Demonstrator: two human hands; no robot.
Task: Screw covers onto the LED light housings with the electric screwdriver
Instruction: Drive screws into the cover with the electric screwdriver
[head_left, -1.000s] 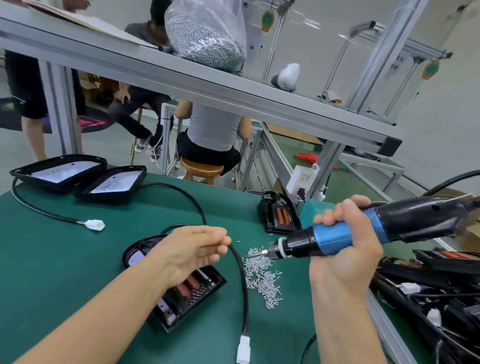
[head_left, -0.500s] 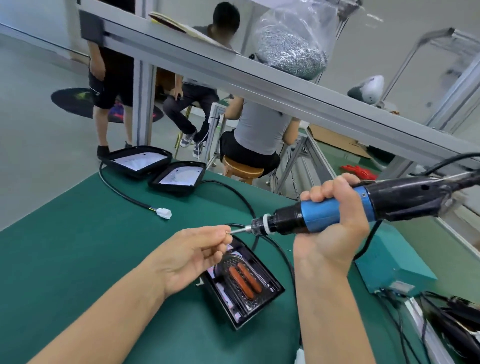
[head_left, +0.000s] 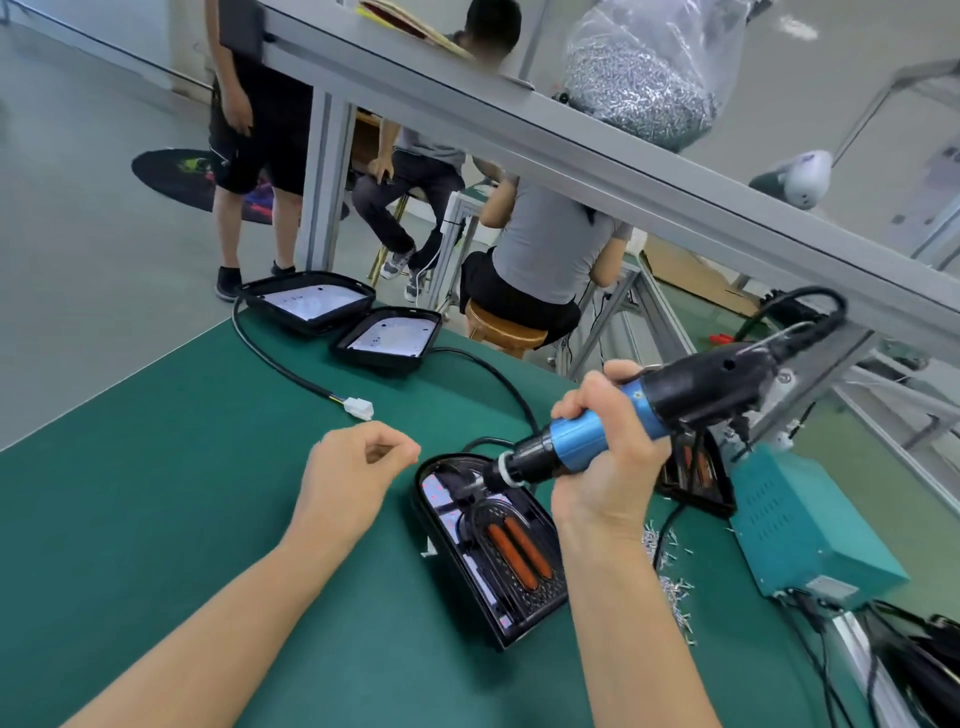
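The right hand (head_left: 605, 467) grasps the electric screwdriver (head_left: 639, 415), bit angled down-left onto the LED light housing (head_left: 493, 551); the left hand (head_left: 353, 478), loosely curled, hovers left of it.

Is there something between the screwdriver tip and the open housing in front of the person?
Nothing visible. The electric screwdriver in the right hand already has its tip down inside the housing.

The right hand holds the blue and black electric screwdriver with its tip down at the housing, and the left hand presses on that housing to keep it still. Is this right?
Not quite. In the head view the left hand does not touch the housing; it hangs beside it, fingers loosely curled. The rest holds: the right hand holds the electric screwdriver with its tip down at the housing.
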